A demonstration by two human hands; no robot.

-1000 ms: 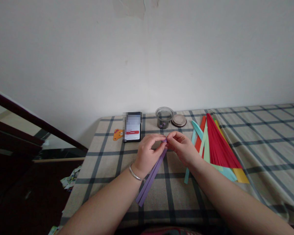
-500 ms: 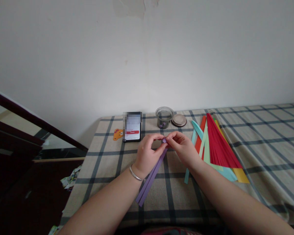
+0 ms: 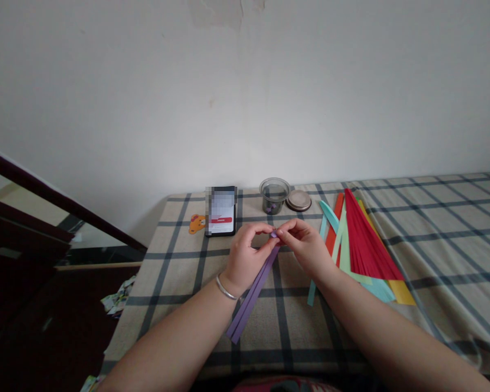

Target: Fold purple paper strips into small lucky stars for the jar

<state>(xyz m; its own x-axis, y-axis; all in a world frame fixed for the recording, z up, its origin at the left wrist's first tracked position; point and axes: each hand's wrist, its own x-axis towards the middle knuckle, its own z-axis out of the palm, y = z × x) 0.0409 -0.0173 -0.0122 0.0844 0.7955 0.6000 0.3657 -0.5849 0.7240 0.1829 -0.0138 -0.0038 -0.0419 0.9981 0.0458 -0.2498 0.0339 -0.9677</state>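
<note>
A small piece of folded purple paper (image 3: pixel 274 234) is pinched between the fingertips of both hands. My left hand (image 3: pixel 247 253) grips it from the left with thumb and forefinger, and a silver bangle circles that wrist. From the right, my right hand (image 3: pixel 304 245) closes thumb and forefinger on the same piece. Purple paper strips (image 3: pixel 253 296) lie on the tablecloth below, partly covered by my left hand. Just beyond the hands stands a clear plastic cup (image 3: pixel 274 196) with a few small purple pieces at its bottom. Its contents are too small to make out in detail.
A round lid (image 3: pixel 299 200) lies beside the cup. Left of it, a phone (image 3: pixel 221 212) leans by an orange bear cutout (image 3: pixel 196 224). Fanned red paper strips (image 3: pixel 367 245) lie over blue, green, orange and yellow ones on the checked tablecloth (image 3: pixel 175 234). A wall borders the back.
The folded purple paper has turned slightly between the fingertips. Both hands stay in nearly the same place, and the strips, cup and phone have not moved.
</note>
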